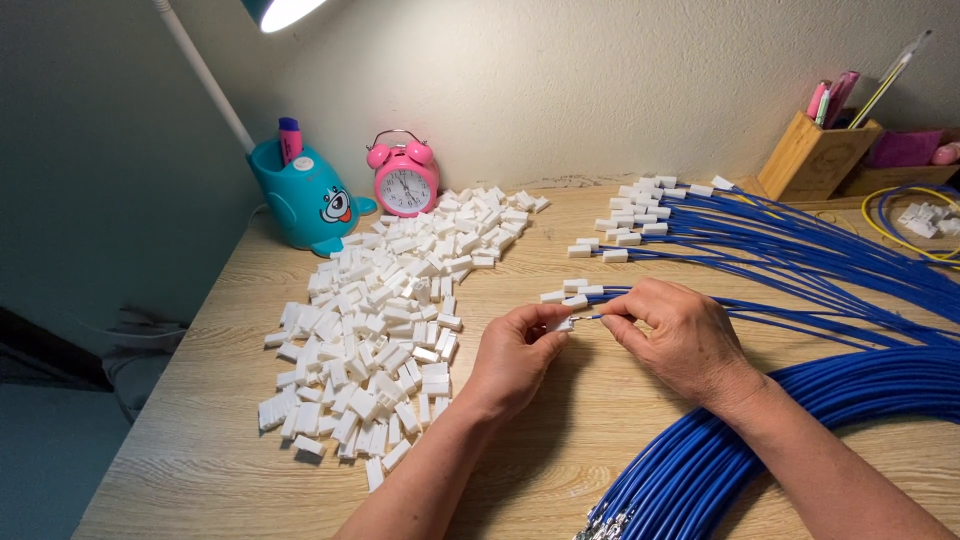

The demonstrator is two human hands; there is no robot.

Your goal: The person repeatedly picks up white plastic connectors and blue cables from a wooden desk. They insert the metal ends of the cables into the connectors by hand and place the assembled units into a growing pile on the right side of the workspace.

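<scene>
Pinching small white connector (560, 325) between left hand (515, 358) fingertips, mid-desk. Right hand (675, 335) fingers pressed together on end of blue wire (590, 317), tip touching connector. Big pile of white connectors (385, 320) just left of hands. Blue wire bundle (800, 400) runs under right wrist; second fan of wires with fitted connectors (640, 215) behind. Pink alarm clock (404, 175), teal lamp base (305, 200), wooden pen holder (815, 155) along wall. Wooden desk (200, 460).
</scene>
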